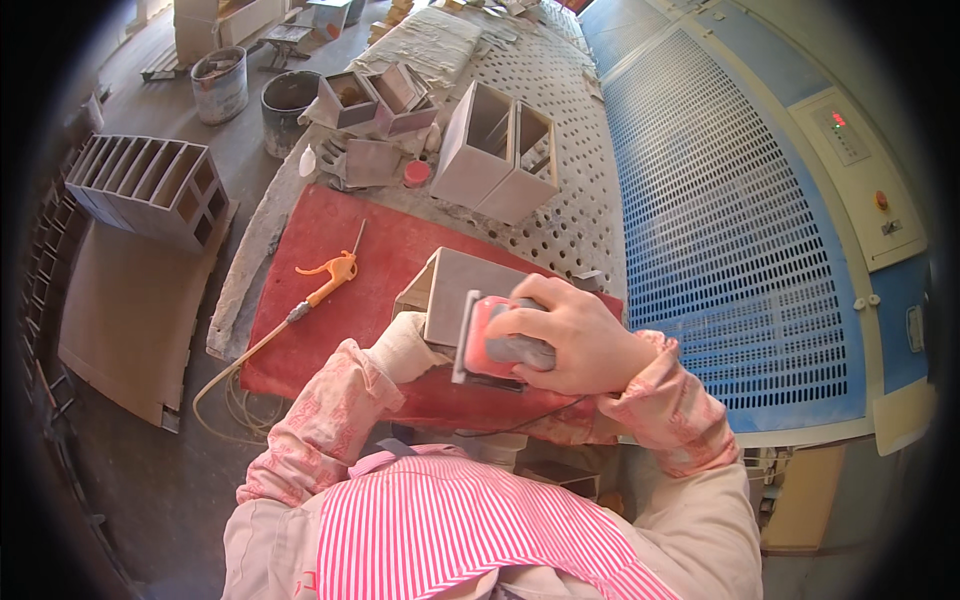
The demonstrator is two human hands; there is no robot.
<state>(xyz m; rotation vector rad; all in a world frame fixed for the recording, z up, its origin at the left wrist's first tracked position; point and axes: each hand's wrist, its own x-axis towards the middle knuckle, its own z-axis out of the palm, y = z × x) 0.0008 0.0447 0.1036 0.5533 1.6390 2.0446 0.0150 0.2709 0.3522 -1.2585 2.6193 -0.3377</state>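
Observation:
A grey open-ended wooden box (460, 278) lies on its side on the red mat (330, 235) in front of me. My left hand (403, 348), in a whitish glove, grips the box at its near left end; its fingers are partly hidden there. My right hand (580, 335), bare, is wrapped over a red and dark grey electric sander (490, 338). The sander is tilted on edge, its flat pad against the near side of the box. An orange air blow gun (332, 277) rests on the mat, left of the box.
Two tall grey boxes (485, 160) stand beyond the mat on the perforated table (590, 200), near smaller boxes (375, 100) and a red lid (417, 173). A blue slatted machine (730, 220) borders the right. Buckets (220, 85) and a compartmented box (150, 185) are left.

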